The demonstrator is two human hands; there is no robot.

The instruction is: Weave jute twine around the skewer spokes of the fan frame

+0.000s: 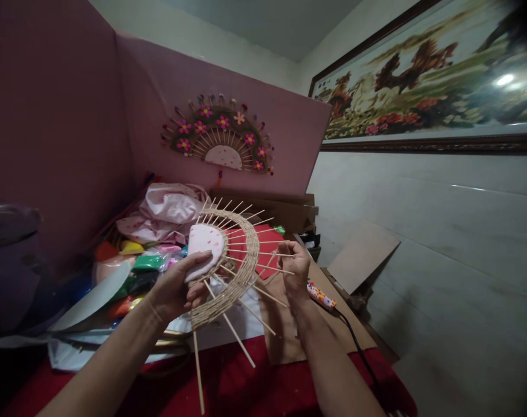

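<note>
A half-round fan frame [246, 263] made of thin wooden sticks is held up in front of me. Its inner half-disc [206, 240] is padded with white cloth with pinkish-red spots, and a broad band of jute twine [251, 249] is woven across the sticks. My left hand [183, 286] grips the half-disc, thumb on the front and fingers behind. Beside the stick tips on the right, my right hand [296, 266] is closed in a pinch. A thin twine strand [270, 262] slants from the band toward those fingers; the pinch itself is partly hidden.
A finished fan with pink flowers [222, 136] hangs on the pink board behind. Spotted cloth [172, 205] and colourful plastic packets [148, 263] lie left. A flower-patterned glue gun [321, 295] with a black cord rests on cardboard [285, 347] at right, over a red tablecloth [233, 388].
</note>
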